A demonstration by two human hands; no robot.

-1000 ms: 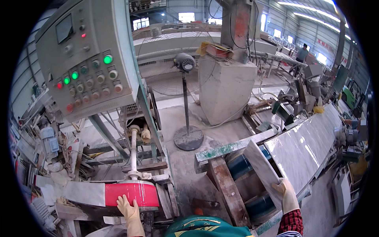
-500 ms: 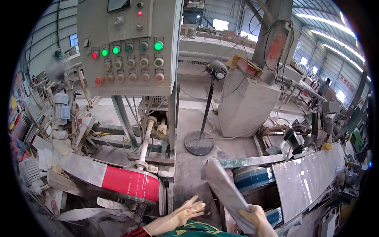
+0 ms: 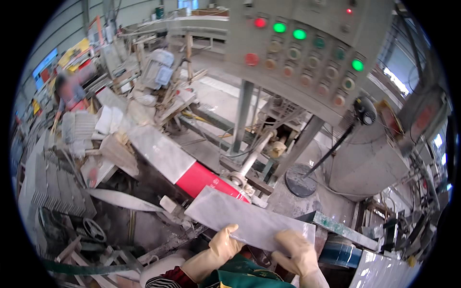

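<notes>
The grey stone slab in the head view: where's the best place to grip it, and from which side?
Probably the long near edge, from the person's side. The grey stone slab is a thin, flat rectangle lying nearly level, so its long edges suit a spread two-hand pinch. The left hand and right hand, both gloved, already clasp that edge well apart. The far end is close to the red roller.
</notes>
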